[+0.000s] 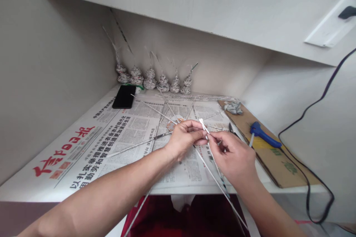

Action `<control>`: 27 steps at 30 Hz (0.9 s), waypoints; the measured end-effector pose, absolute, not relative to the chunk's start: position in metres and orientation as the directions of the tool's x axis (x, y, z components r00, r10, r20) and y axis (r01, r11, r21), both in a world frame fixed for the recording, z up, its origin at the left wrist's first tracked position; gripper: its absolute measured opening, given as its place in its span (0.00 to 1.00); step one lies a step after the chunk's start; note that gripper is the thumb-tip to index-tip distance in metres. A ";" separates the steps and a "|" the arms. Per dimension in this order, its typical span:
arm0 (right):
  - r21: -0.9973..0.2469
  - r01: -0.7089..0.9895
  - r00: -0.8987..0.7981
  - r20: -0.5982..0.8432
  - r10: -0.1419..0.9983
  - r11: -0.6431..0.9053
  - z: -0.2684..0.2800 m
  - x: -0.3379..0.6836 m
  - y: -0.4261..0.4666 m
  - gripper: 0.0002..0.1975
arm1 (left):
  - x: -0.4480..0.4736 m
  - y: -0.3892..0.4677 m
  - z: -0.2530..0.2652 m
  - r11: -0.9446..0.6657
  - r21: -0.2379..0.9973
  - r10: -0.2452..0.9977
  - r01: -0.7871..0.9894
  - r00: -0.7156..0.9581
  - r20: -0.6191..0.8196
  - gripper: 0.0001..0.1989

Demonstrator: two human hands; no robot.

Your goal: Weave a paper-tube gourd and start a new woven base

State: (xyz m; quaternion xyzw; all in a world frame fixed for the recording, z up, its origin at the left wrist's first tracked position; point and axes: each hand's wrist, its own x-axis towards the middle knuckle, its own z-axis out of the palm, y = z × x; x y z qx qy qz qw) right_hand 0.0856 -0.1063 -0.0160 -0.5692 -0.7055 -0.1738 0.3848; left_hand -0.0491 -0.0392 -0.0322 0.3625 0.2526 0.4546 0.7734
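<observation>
Both hands meet over the newspaper-covered table, pinching thin rolled-paper strips [204, 126] whose white folded tip pokes up between the fingers. My left hand [185, 135] is closed on the strips, thumb against fingers. Just to its right, my right hand [230, 153] grips the same strips lower down, its fingertips almost touching the left ones. Long paper strips [144, 143] fan out from around the hands to the left and back, while others [217, 177] run down past the table's front edge. My fingers hide exactly how the strips cross.
Several woven paper gourds [150, 79] stand along the back wall. A black phone [124, 96] lies on the newspaper [111, 133]. To the right, cardboard [278, 168] carries a blue glue gun [264, 135] and crumpled paper [233, 107]. A black cable [306, 113] hangs at the right.
</observation>
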 end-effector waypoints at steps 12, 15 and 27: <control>-0.368 0.890 0.071 0.694 0.716 0.268 -0.014 0.083 -0.108 0.01 | -0.049 -0.039 -0.032 0.343 0.782 0.879 -0.520 0.471 -0.072 0.12; -0.421 0.869 0.101 0.666 0.739 0.261 -0.015 0.083 -0.108 0.02 | -0.049 -0.040 -0.032 0.342 0.782 0.879 -0.521 0.471 -0.070 0.13; -0.646 0.745 0.214 0.469 0.857 0.168 -0.020 0.084 -0.107 0.07 | -0.050 -0.041 -0.029 0.334 0.784 0.884 -0.522 0.462 -0.069 0.13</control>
